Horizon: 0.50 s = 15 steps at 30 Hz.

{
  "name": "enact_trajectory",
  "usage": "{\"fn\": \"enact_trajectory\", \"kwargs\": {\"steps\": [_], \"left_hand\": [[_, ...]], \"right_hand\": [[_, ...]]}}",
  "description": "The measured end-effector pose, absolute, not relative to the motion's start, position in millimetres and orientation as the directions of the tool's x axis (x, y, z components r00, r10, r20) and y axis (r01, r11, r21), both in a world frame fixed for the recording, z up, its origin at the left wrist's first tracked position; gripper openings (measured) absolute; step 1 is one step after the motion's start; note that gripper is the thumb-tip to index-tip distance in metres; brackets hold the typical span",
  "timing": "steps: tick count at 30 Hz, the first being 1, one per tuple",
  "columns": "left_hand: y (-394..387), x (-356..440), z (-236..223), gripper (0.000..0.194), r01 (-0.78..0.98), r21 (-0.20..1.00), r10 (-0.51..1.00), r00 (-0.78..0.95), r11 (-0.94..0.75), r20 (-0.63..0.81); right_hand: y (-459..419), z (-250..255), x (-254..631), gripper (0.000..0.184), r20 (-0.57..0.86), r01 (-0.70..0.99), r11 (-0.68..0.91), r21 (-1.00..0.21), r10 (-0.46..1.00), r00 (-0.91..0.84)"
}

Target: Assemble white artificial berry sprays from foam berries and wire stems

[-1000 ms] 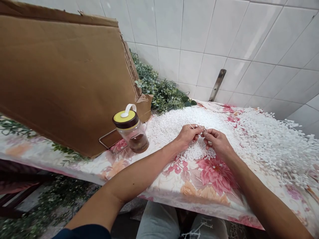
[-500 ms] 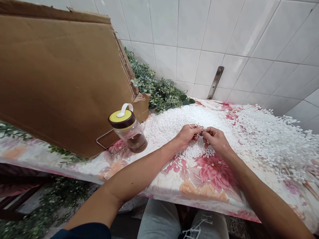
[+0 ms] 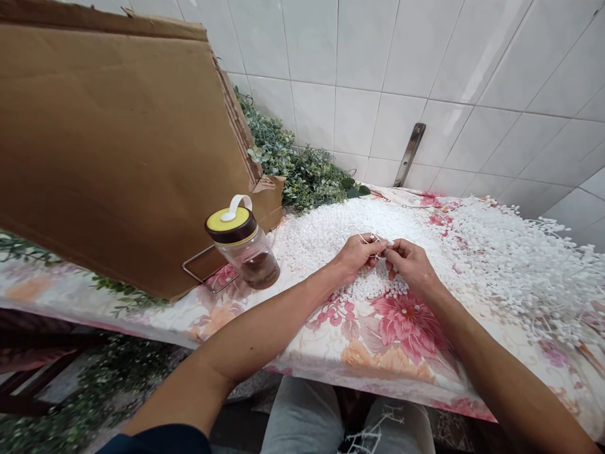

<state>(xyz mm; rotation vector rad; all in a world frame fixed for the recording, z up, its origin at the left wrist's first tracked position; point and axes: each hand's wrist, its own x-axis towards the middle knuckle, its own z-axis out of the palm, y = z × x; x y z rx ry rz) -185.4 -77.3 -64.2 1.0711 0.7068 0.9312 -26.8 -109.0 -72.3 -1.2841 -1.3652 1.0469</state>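
My left hand (image 3: 360, 255) is closed on a thin white branching stem (image 3: 367, 238), whose fine twigs poke out above the thumb. Right beside it, my right hand (image 3: 409, 261) pinches at the stem's end, its fingertips almost touching the left ones. Whatever small piece lies between the right fingertips is mostly hidden; a white bead shows there. Both hands are over a wide heap of small white beads (image 3: 316, 236) on the flowered tablecloth (image 3: 378, 359). To the right lies a pile of white beaded sprigs (image 3: 529, 271).
A jar with a yellow lid (image 3: 243, 243) and dark liquid stands left of the bead heap, beside a metal wire frame (image 3: 208, 287). A large cardboard box (image 3: 113, 157) fills the left. Green artificial foliage (image 3: 302, 170) lies against the tiled wall (image 3: 359, 57).
The right hand has shifted very slightly to the right at the stem's end. The left hand keeps its grip, and the surroundings look the same.
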Motion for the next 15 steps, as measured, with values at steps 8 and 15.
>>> {"fn": "enact_trajectory", "kwargs": {"steps": [8, 15], "left_hand": [[-77.2, -185.8, -63.1, 0.029, -0.268, 0.945, 0.891, 0.451, 0.187, -0.048], [-76.5, -185.7, -64.2, 0.036, -0.281, 0.940, 0.890, 0.454, 0.194, -0.047]], "right_hand": [[-110.3, -68.6, -29.7, 0.023, 0.073, 0.155, 0.070, -0.986, 0.997, 0.018], [-109.8, -69.1, -29.2, 0.023, 0.070, 0.152, 0.066, -0.986, 0.997, 0.022]]}}
